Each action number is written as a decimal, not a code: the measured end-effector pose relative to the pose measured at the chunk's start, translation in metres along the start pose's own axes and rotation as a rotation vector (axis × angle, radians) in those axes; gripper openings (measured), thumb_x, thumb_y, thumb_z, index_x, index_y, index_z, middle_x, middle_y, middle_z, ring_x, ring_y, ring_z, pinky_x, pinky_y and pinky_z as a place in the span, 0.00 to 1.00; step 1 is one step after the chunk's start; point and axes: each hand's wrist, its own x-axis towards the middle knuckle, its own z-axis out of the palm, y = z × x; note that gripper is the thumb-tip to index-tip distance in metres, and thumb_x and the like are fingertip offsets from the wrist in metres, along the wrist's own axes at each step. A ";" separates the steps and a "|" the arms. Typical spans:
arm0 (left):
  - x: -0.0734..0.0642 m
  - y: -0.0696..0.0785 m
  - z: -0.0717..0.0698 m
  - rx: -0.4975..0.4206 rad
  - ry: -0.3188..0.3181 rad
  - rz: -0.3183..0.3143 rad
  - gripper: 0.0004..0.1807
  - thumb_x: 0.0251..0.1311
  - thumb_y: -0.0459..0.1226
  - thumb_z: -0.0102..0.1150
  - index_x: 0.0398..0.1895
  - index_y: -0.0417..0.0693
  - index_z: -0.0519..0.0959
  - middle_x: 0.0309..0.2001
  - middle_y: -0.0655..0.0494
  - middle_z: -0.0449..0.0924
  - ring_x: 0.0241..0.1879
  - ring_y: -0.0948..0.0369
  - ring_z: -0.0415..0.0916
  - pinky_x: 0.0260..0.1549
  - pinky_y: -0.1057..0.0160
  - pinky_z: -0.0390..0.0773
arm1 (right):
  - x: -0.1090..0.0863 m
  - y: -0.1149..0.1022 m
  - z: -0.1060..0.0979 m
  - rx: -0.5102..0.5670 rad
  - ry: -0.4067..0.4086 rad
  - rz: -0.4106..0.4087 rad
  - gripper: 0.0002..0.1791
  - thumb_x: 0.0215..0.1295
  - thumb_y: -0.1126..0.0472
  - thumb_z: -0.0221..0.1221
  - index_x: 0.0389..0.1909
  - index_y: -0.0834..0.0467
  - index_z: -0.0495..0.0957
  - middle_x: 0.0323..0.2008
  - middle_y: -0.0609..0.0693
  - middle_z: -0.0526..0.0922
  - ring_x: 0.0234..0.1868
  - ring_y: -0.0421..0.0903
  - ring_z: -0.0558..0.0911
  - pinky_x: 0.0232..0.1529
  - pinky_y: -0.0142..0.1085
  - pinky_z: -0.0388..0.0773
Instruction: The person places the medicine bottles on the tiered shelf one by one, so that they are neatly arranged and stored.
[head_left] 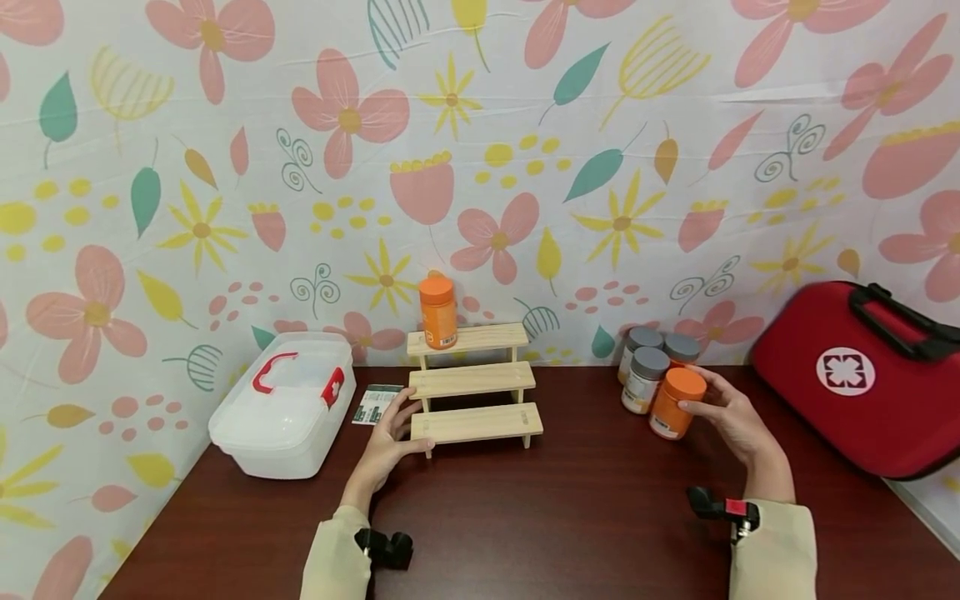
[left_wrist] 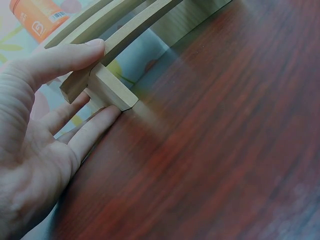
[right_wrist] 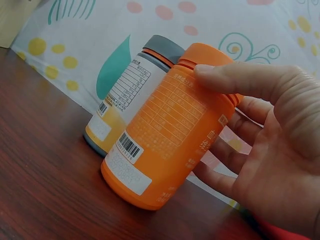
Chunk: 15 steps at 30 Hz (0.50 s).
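In the head view a three-step wooden riser stands on the table. My left hand holds its left end; in the left wrist view the thumb lies on the step's edge and the fingers reach around the leg. An orange pill bottle stands on the top step. At the right, my right hand grips another orange pill bottle between thumb and fingers, near its cap. Close behind that bottle are a white bottle with a grey lid and two more grey-lidded bottles, partly hidden.
A clear plastic box with a red handle and latch sits at the left. Beside it lies a printed card. A red first-aid bag stands at the far right. Floral cloth hangs behind the dark wooden table.
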 end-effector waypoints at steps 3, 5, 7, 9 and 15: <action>0.000 0.000 0.000 -0.002 0.000 -0.002 0.50 0.50 0.26 0.70 0.74 0.58 0.57 0.73 0.42 0.59 0.70 0.42 0.61 0.65 0.41 0.64 | 0.000 0.000 0.000 0.017 0.001 0.000 0.32 0.65 0.65 0.61 0.68 0.44 0.64 0.44 0.23 0.76 0.44 0.24 0.75 0.42 0.21 0.74; -0.001 0.000 0.000 -0.002 0.003 -0.005 0.49 0.50 0.26 0.70 0.74 0.59 0.57 0.73 0.43 0.59 0.70 0.42 0.62 0.65 0.41 0.63 | -0.001 0.001 0.000 0.033 0.003 -0.003 0.32 0.65 0.66 0.61 0.67 0.44 0.65 0.45 0.23 0.76 0.44 0.24 0.75 0.42 0.21 0.75; -0.001 0.000 0.000 -0.001 0.002 -0.007 0.49 0.49 0.26 0.70 0.74 0.58 0.57 0.73 0.42 0.59 0.69 0.42 0.62 0.65 0.41 0.64 | -0.002 0.001 0.000 0.053 0.005 -0.006 0.32 0.65 0.67 0.60 0.67 0.45 0.65 0.45 0.24 0.76 0.44 0.24 0.76 0.42 0.20 0.75; -0.001 0.000 0.000 0.009 0.000 -0.004 0.49 0.50 0.26 0.70 0.74 0.57 0.57 0.73 0.41 0.59 0.68 0.41 0.63 0.64 0.42 0.65 | -0.003 0.001 0.000 0.066 0.006 -0.010 0.31 0.65 0.67 0.60 0.67 0.46 0.65 0.45 0.23 0.76 0.43 0.24 0.76 0.42 0.20 0.75; 0.001 -0.001 0.000 0.008 0.005 -0.008 0.49 0.50 0.26 0.70 0.74 0.58 0.57 0.73 0.42 0.60 0.68 0.42 0.63 0.59 0.48 0.72 | -0.003 -0.001 -0.002 0.090 0.011 -0.031 0.30 0.66 0.68 0.59 0.66 0.45 0.66 0.46 0.25 0.77 0.44 0.25 0.76 0.42 0.20 0.75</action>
